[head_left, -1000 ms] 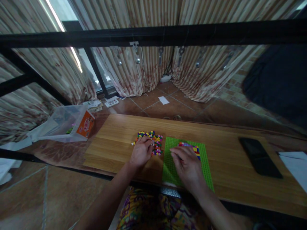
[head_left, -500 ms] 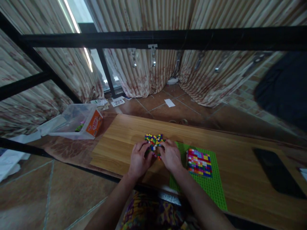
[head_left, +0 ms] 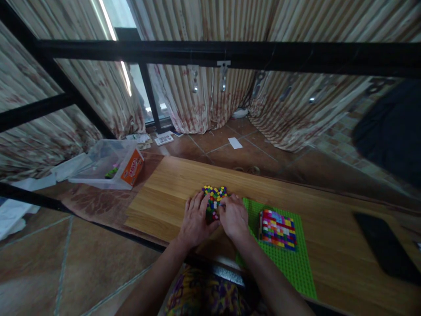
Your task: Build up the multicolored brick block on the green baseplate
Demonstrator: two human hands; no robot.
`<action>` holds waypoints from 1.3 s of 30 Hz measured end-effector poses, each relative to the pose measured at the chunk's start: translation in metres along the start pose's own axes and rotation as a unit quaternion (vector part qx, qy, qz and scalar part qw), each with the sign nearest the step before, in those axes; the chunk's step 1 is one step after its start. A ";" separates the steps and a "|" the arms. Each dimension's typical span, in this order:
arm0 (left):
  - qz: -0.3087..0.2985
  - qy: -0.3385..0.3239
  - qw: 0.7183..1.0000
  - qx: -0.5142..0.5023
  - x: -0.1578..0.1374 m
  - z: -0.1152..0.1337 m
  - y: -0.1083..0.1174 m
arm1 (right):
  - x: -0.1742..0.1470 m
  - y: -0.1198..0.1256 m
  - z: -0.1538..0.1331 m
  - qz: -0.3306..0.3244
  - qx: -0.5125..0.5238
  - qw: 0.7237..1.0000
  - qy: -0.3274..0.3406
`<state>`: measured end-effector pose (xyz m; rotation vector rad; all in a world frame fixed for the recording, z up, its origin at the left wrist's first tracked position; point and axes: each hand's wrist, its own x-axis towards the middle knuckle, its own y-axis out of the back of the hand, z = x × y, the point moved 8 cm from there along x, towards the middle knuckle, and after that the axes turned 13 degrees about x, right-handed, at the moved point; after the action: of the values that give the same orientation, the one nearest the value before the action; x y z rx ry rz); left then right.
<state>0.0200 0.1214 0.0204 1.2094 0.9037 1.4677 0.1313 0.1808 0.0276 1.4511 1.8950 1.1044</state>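
Observation:
A loose pile of small multicoloured toy bricks [head_left: 215, 192] lies on the wooden board between my hands. My left hand [head_left: 195, 219] rests along the pile's left side, fingers stretched out and the thumb near its front edge. At the right side of the pile, my right hand [head_left: 234, 216] is closed, with its fingertips together at the bricks; what they hold, if anything, is hidden. To the right of that hand lies a green studded baseplate [head_left: 286, 267], partly under my right forearm. On it sits a rectangular block of built-up coloured bricks [head_left: 279, 229].
The long wooden board [head_left: 154, 193] spans the low table. A clear plastic box [head_left: 98, 175] with an orange label stands left, a few pieces inside. A dark flat slab [head_left: 386, 245] lies at the right. A black metal bar [head_left: 184, 52] crosses ahead, before striped curtains [head_left: 230, 17].
My left hand has gone from curled fingers to flatter, straighter ones beside the pile. The right fingertips have drawn closer together. The whole view has shifted slightly.

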 end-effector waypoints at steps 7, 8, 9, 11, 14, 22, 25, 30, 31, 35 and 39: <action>0.004 -0.022 1.000 -0.021 -0.003 0.004 -0.002 | -0.003 -0.002 -0.006 -0.016 0.025 0.998 0.058; 0.011 -0.021 0.999 -0.027 -0.003 0.003 0.000 | -0.003 -0.001 -0.007 -0.013 0.034 0.997 0.064; 0.020 -0.019 0.999 -0.035 -0.003 0.002 0.003 | -0.004 0.002 -0.008 -0.009 0.048 0.996 0.073; 0.049 -0.010 0.997 -0.061 -0.005 0.001 0.012 | -0.008 0.012 -0.011 0.004 0.098 0.991 0.094; 0.086 0.004 0.988 -0.131 -0.008 0.003 0.027 | -0.021 0.030 -0.008 0.014 0.222 0.971 0.091; 0.035 -0.089 0.961 -0.258 -0.010 0.061 0.032 | -0.068 0.049 0.026 0.004 0.455 0.890 -0.036; 0.023 -0.081 0.957 -0.278 -0.008 0.073 0.027 | -0.078 0.053 0.040 0.023 0.478 0.875 -0.070; -0.017 -0.057 0.938 -0.342 0.001 0.086 0.019 | -0.087 0.070 0.050 0.053 0.456 0.884 -0.085; -0.023 -0.050 0.932 -0.359 0.003 0.088 0.019 | -0.088 0.075 0.052 0.063 0.448 0.888 -0.084; -0.046 -0.028 0.915 -0.401 0.012 0.099 0.014 | -0.092 0.088 0.060 0.100 0.435 0.892 -0.073; -0.043 -0.010 0.903 -0.428 0.018 0.111 0.004 | -0.092 0.096 0.071 0.152 0.403 0.901 -0.062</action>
<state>0.1271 0.1333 0.0532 0.5107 0.2092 1.5209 0.2665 0.1238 0.0618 2.2497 2.1909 0.2856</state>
